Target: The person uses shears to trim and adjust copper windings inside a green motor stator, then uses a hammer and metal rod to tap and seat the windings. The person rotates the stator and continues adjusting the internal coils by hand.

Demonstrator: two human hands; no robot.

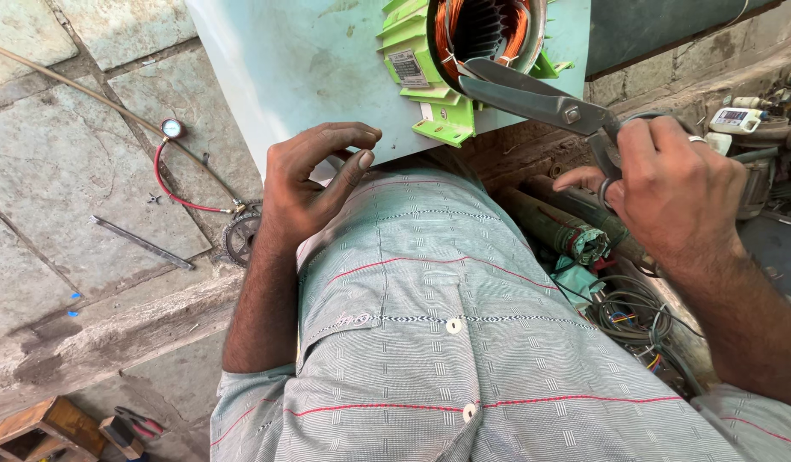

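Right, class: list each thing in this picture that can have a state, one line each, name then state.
scissors: held in the right hand, blades nearly closed, tips pointing into the motor's bore.
motor stator: green housing, open-ended, copper windings exposed.
right hand: closed around the scissor handles.
left hand: empty, fingers curled, at the table edge.
pressure gauge: lying on the stone floor, red hose attached.

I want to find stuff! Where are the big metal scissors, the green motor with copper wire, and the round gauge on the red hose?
Big metal scissors (532, 100), head view, on the blade.
Green motor with copper wire (412, 38), head view, on its green fins.
Round gauge on the red hose (171, 128), head view, on the dial.
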